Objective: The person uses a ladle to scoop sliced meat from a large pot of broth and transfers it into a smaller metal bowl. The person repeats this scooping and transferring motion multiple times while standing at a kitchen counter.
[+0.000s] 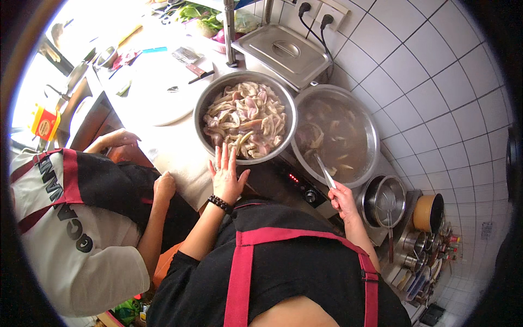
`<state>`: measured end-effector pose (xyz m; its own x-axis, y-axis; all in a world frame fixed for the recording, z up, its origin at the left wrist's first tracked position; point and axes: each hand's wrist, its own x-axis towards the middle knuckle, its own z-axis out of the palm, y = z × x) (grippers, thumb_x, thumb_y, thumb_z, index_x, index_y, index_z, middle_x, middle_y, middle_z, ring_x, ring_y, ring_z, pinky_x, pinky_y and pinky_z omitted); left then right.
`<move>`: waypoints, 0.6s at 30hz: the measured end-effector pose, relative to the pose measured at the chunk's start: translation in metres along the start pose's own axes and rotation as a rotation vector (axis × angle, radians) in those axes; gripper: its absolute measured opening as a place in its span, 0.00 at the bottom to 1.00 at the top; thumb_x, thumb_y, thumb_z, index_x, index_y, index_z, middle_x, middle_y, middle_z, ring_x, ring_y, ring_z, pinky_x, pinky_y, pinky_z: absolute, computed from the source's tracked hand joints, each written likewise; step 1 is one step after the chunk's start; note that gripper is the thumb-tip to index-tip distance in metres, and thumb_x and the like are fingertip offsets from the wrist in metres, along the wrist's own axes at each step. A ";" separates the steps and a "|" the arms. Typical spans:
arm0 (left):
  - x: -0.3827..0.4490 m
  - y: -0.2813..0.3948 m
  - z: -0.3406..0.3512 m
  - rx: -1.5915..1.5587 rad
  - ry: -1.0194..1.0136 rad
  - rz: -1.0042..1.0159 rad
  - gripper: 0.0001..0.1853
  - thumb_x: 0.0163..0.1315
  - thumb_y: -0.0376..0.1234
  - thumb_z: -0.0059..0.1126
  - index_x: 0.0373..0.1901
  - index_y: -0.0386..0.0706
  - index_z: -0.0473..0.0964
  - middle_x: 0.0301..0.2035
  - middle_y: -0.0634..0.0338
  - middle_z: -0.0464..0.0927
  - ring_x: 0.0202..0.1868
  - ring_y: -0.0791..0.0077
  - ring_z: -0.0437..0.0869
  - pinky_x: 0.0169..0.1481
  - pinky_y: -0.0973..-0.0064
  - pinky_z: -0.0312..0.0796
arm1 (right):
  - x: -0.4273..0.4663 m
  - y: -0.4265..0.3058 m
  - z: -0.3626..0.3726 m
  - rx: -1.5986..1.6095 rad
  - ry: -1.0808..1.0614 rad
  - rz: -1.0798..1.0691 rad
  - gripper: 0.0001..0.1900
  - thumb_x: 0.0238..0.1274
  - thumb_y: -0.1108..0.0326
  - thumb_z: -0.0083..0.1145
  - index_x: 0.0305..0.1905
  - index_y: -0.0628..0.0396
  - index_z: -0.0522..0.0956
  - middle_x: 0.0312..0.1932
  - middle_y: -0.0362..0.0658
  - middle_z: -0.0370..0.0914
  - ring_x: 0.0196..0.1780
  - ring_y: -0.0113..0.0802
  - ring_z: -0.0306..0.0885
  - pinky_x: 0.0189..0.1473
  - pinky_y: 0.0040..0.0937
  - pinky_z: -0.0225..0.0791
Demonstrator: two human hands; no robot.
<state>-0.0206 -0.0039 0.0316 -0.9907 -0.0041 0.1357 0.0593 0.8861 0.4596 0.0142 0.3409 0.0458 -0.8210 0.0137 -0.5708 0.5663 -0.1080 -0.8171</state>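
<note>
A steel bowl (pixel 199 135) is heaped with pale, pinkish strips of meat (pixel 247 116). My left hand (pixel 226 175), a dark beaded bracelet at its wrist, is spread palm down at the bowl's near rim, its fingertips by the meat; whether they touch it I cannot tell. To the right stands a large steel pot (pixel 374 139) of murky brown liquid with pieces in it. My right hand (pixel 343 201) grips the handle (pixel 327 173) of a metal utensil whose far end dips into the liquid at the pot's left side. That end is partly hidden.
A co-worker in an apron stands close on the left, hands near the counter. A cleaver (pixel 195 68) lies on a white round board (pixel 175 104). Behind are a lidded steel tray (pixel 282 53) and plugged-in cords. An induction cooker (pixel 300 186) shows red lights; a strainer (pixel 390 200) is at right.
</note>
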 end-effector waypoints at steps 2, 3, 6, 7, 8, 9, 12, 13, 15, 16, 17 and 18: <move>-0.005 0.006 0.002 0.000 -0.034 0.055 0.38 0.49 0.42 0.58 0.62 0.43 0.53 0.63 0.50 0.46 0.67 0.55 0.41 0.64 0.48 0.36 | -0.007 -0.001 0.002 -0.029 0.014 -0.010 0.17 0.59 0.71 0.44 0.54 0.59 0.68 0.18 0.36 0.66 0.11 0.17 0.55 0.11 0.14 0.47; -0.006 0.009 0.003 0.009 -0.010 0.106 0.37 0.49 0.41 0.58 0.61 0.44 0.55 0.63 0.49 0.47 0.67 0.54 0.41 0.64 0.48 0.36 | -0.009 -0.001 0.004 -0.047 0.018 -0.023 0.18 0.59 0.71 0.44 0.54 0.60 0.68 0.18 0.36 0.66 0.11 0.17 0.55 0.11 0.14 0.48; -0.004 0.011 0.004 0.018 -0.047 0.146 0.34 0.49 0.41 0.57 0.59 0.45 0.58 0.62 0.49 0.50 0.66 0.55 0.44 0.63 0.47 0.38 | -0.019 -0.002 0.008 -0.109 0.034 -0.034 0.18 0.59 0.72 0.43 0.55 0.61 0.67 0.17 0.36 0.65 0.11 0.17 0.54 0.11 0.14 0.49; -0.001 0.011 0.002 0.031 -0.060 0.155 0.34 0.49 0.42 0.57 0.59 0.45 0.58 0.62 0.50 0.51 0.66 0.55 0.44 0.63 0.47 0.38 | -0.022 -0.002 0.009 -0.133 0.026 -0.053 0.18 0.59 0.72 0.42 0.55 0.61 0.67 0.17 0.36 0.65 0.11 0.17 0.54 0.11 0.14 0.49; 0.002 0.011 0.000 0.014 -0.013 0.151 0.34 0.49 0.41 0.57 0.59 0.45 0.58 0.62 0.51 0.52 0.66 0.56 0.45 0.63 0.47 0.37 | -0.026 -0.002 0.010 -0.153 0.029 -0.060 0.18 0.59 0.73 0.42 0.55 0.61 0.67 0.17 0.36 0.65 0.11 0.17 0.55 0.11 0.14 0.49; 0.008 0.009 -0.003 -0.029 0.025 0.112 0.34 0.50 0.40 0.57 0.59 0.44 0.58 0.61 0.52 0.55 0.65 0.58 0.48 0.64 0.48 0.38 | -0.029 -0.001 0.012 -0.168 0.040 -0.061 0.18 0.59 0.73 0.42 0.55 0.61 0.67 0.17 0.36 0.65 0.11 0.17 0.55 0.11 0.14 0.49; 0.025 -0.006 -0.029 -0.352 0.401 0.005 0.27 0.55 0.36 0.53 0.57 0.40 0.61 0.53 0.53 0.67 0.59 0.62 0.63 0.64 0.62 0.45 | -0.036 0.002 0.012 -0.140 0.051 -0.037 0.18 0.59 0.73 0.42 0.54 0.61 0.67 0.17 0.36 0.65 0.11 0.16 0.55 0.10 0.14 0.49; 0.027 -0.006 -0.037 -0.984 0.512 -0.016 0.19 0.61 0.34 0.45 0.54 0.38 0.64 0.50 0.53 0.70 0.56 0.67 0.66 0.62 0.69 0.52 | -0.038 0.003 0.011 -0.113 0.059 -0.020 0.17 0.59 0.72 0.42 0.54 0.61 0.67 0.17 0.36 0.65 0.11 0.16 0.55 0.10 0.14 0.48; 0.031 -0.013 -0.055 -1.154 0.795 -0.012 0.15 0.66 0.35 0.38 0.47 0.35 0.68 0.42 0.54 0.74 0.47 0.73 0.72 0.54 0.75 0.61 | -0.042 0.004 0.007 -0.031 0.062 0.027 0.17 0.59 0.72 0.42 0.53 0.61 0.68 0.18 0.36 0.65 0.11 0.16 0.54 0.10 0.13 0.48; 0.030 -0.014 -0.060 -1.128 0.736 -0.011 0.15 0.66 0.36 0.37 0.45 0.35 0.69 0.38 0.54 0.75 0.44 0.72 0.73 0.52 0.75 0.61 | -0.045 0.005 0.004 0.021 0.062 0.052 0.16 0.59 0.72 0.43 0.53 0.61 0.68 0.18 0.37 0.66 0.11 0.16 0.54 0.10 0.13 0.48; 0.029 -0.015 -0.064 -1.110 0.678 -0.033 0.16 0.66 0.37 0.36 0.42 0.34 0.70 0.35 0.55 0.75 0.41 0.72 0.73 0.51 0.74 0.62 | -0.046 0.005 0.002 0.074 0.060 0.075 0.16 0.59 0.72 0.43 0.53 0.61 0.68 0.18 0.37 0.66 0.10 0.16 0.54 0.10 0.13 0.48; 0.028 -0.017 -0.065 -1.099 0.632 -0.066 0.17 0.67 0.38 0.35 0.39 0.33 0.71 0.31 0.56 0.75 0.37 0.72 0.74 0.49 0.74 0.63 | -0.049 0.006 0.000 0.125 0.051 0.087 0.16 0.59 0.72 0.43 0.53 0.61 0.67 0.19 0.37 0.66 0.10 0.16 0.54 0.10 0.13 0.47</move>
<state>-0.0413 -0.0488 0.0847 -0.7830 -0.5214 0.3391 0.3821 0.0270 0.9237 0.0576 0.3391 0.0685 -0.7624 0.0490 -0.6453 0.6192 -0.2342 -0.7495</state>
